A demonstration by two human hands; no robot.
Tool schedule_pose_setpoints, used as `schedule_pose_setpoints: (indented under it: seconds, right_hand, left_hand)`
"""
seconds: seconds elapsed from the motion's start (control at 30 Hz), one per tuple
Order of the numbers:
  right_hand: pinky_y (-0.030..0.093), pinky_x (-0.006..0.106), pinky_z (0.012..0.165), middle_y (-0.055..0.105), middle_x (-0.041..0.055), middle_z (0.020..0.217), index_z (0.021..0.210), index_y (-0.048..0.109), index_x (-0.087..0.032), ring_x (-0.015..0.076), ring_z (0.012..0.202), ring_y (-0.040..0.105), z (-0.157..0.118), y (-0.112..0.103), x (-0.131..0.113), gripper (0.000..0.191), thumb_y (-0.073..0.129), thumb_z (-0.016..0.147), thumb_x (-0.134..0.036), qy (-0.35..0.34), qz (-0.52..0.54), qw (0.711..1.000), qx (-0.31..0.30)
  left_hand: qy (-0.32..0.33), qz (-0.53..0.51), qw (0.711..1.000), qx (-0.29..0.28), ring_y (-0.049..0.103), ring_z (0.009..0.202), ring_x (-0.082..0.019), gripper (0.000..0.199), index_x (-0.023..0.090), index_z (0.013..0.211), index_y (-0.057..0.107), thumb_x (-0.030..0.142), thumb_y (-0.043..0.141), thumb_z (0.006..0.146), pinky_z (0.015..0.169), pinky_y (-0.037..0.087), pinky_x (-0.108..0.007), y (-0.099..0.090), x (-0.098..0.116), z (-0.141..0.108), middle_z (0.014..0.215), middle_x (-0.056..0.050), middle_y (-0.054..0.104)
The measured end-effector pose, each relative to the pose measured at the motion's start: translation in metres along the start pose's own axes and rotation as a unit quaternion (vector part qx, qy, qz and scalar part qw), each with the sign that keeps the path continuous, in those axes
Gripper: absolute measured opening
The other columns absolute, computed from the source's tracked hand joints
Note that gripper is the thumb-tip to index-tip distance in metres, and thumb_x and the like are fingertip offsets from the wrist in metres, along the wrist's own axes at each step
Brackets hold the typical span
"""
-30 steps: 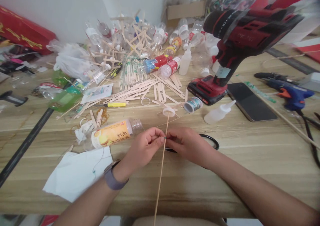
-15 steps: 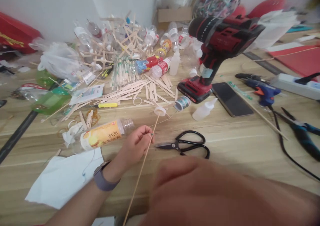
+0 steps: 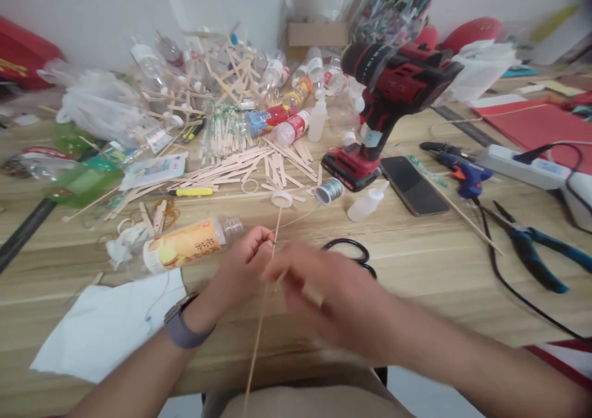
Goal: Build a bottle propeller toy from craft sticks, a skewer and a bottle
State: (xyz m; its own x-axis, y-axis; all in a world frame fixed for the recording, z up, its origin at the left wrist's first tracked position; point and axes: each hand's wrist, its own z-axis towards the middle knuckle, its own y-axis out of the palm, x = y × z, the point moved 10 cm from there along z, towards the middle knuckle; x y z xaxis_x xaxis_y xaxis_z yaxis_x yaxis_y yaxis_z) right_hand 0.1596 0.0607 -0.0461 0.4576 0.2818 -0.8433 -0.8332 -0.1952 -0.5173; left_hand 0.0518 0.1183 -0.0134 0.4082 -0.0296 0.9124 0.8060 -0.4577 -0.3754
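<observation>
A thin wooden stick [image 3: 257, 338] slants from a white bottle cap [image 3: 282, 199] towards the front edge of the table. My left hand [image 3: 247, 259], with a watch on its wrist, is closed around the stick's upper part. A bit of green thread shows on the stick at my fingertips, and a fine strand runs from there towards a spool of thread [image 3: 328, 191]. My right hand [image 3: 319, 288] is beside the stick, just below my left fingers. Motion smears its fingers, so their grip is unclear. Behind it, black-handled scissors [image 3: 365, 259] are partly hidden.
A cordless drill [image 3: 383, 97], phone [image 3: 415, 185], glue gun [image 3: 462, 170] and pliers [image 3: 527, 245] are on the right. A glue bottle [image 3: 367, 203] stands near the spool. Craft sticks [image 3: 226, 165] and plastic bottles crowd the back. An orange-labelled bottle [image 3: 185, 245] lies left, near white paper [image 3: 106, 325].
My right hand has moved away from the camera, forward and left, to the stick beside my left hand. It now covers part of the scissors. My left hand still holds the stick.
</observation>
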Motion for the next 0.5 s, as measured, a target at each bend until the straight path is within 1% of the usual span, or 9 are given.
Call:
schedule_pose_setpoints:
  seconds: [0.03,0.07,0.1,0.13,0.17,0.2,0.27,0.37,0.5]
  right_hand:
    - [0.051,0.024,0.054,0.071,0.0026,0.078,0.097,0.066,-0.022,0.0142,0.060,0.065,0.017,-0.015,-0.007,0.019,0.052,0.084,-0.020,0.063,0.049,0.997,0.000]
    - [0.047,0.021,0.047,0.069,0.0001,0.069,0.092,0.066,-0.020,0.0115,0.050,0.061,0.028,-0.026,-0.009,0.016,0.052,0.085,-0.020,0.144,0.110,0.983,-0.001]
    - [0.043,0.019,0.040,0.064,-0.0022,0.060,0.081,0.065,-0.019,0.0091,0.042,0.056,0.034,-0.033,-0.013,0.014,0.052,0.084,-0.020,0.210,0.158,0.965,-0.008]
    - [0.040,0.017,0.037,0.058,-0.0039,0.051,0.069,0.062,-0.017,0.0072,0.038,0.052,0.037,-0.035,-0.017,0.019,0.053,0.085,-0.021,0.261,0.188,0.946,-0.025]
    - [0.039,0.015,0.036,0.058,-0.0043,0.050,0.065,0.061,-0.016,0.0060,0.037,0.051,0.038,-0.034,-0.019,0.022,0.054,0.085,-0.020,0.296,0.219,0.929,-0.037]
    - [0.038,0.014,0.035,0.058,-0.0042,0.051,0.062,0.060,-0.016,0.0051,0.036,0.051,0.039,-0.032,-0.019,0.024,0.055,0.085,-0.019,0.316,0.239,0.917,-0.045]
    - [0.039,0.013,0.034,0.061,-0.0031,0.055,0.060,0.061,-0.015,0.0043,0.037,0.053,0.040,-0.025,-0.016,0.024,0.057,0.084,-0.017,0.330,0.258,0.906,-0.054]
    - [0.039,0.012,0.033,0.064,-0.0021,0.058,0.059,0.061,-0.014,0.0035,0.037,0.053,0.042,-0.017,-0.009,0.024,0.059,0.083,-0.016,0.331,0.259,0.906,-0.057]
    - [0.039,0.011,0.032,0.062,-0.0027,0.055,0.056,0.059,-0.015,0.0036,0.037,0.053,0.042,-0.015,-0.007,0.024,0.065,0.079,-0.018,0.333,0.252,0.906,-0.065]
  left_hand:
    - [0.019,0.026,0.999,0.009,0.046,0.061,-0.013,0.012,0.020,0.079,0.048,0.028,0.042,0.086,0.058,0.038,-0.025,-0.002,0.004,0.000,0.064,0.005,0.047]
    - [0.036,0.050,0.998,0.014,0.047,0.064,-0.014,0.012,0.020,0.079,0.049,0.026,0.042,0.086,0.060,0.038,-0.026,-0.003,0.008,-0.001,0.067,0.004,0.050]
    - [0.049,0.072,0.996,0.016,0.048,0.065,-0.014,0.012,0.020,0.080,0.050,0.025,0.041,0.086,0.061,0.038,-0.026,-0.002,0.011,-0.002,0.068,0.004,0.051]
    - [0.057,0.089,0.994,0.014,0.048,0.064,-0.014,0.012,0.020,0.081,0.050,0.025,0.041,0.087,0.060,0.037,-0.026,-0.001,0.013,-0.003,0.067,0.004,0.051]
    - [0.066,0.106,0.992,0.011,0.047,0.062,-0.014,0.012,0.020,0.081,0.049,0.024,0.040,0.087,0.059,0.036,-0.026,0.001,0.015,-0.004,0.067,0.004,0.051]
    - [0.072,0.118,0.990,0.007,0.047,0.060,-0.013,0.012,0.020,0.081,0.048,0.024,0.039,0.088,0.057,0.035,-0.026,0.003,0.017,-0.006,0.066,0.005,0.051]
    - [0.076,0.128,0.989,0.002,0.046,0.058,-0.013,0.012,0.021,0.080,0.048,0.023,0.039,0.088,0.055,0.034,-0.026,0.005,0.021,-0.008,0.065,0.005,0.051]
    - [0.069,0.146,0.987,-0.002,0.046,0.057,-0.013,0.011,0.021,0.080,0.047,0.022,0.039,0.087,0.053,0.033,-0.026,0.006,0.024,-0.010,0.064,0.005,0.050]
    - [0.058,0.191,0.980,-0.005,0.050,0.060,-0.015,0.011,0.021,0.081,0.047,0.022,0.038,0.087,0.055,0.033,-0.027,0.007,0.025,-0.009,0.068,0.002,0.054]
